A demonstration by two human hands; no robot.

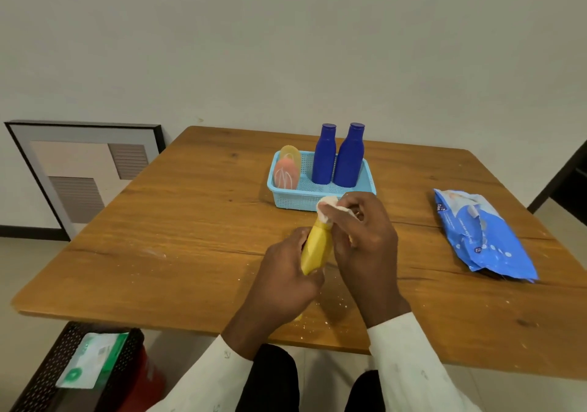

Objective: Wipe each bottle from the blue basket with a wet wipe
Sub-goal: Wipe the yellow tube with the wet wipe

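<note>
My left hand (286, 281) grips the lower body of a yellow bottle (316, 249), held tilted above the wooden table (158, 253). My right hand (365, 237) pinches a white wet wipe (327, 208) wrapped over the bottle's top. Behind them stands the blue basket (279, 195). It holds two upright dark blue bottles (324, 154) (349, 157) on the right and a peach-orange bottle (286, 175) with a pale yellow one (290, 152) behind it on the left.
A blue pack of wet wipes (479, 233) lies on the table at the right. White specks dot the table near its front edge. A framed picture (85, 170) leans on the wall at left. A black mesh bin (79, 370) stands on the floor at lower left.
</note>
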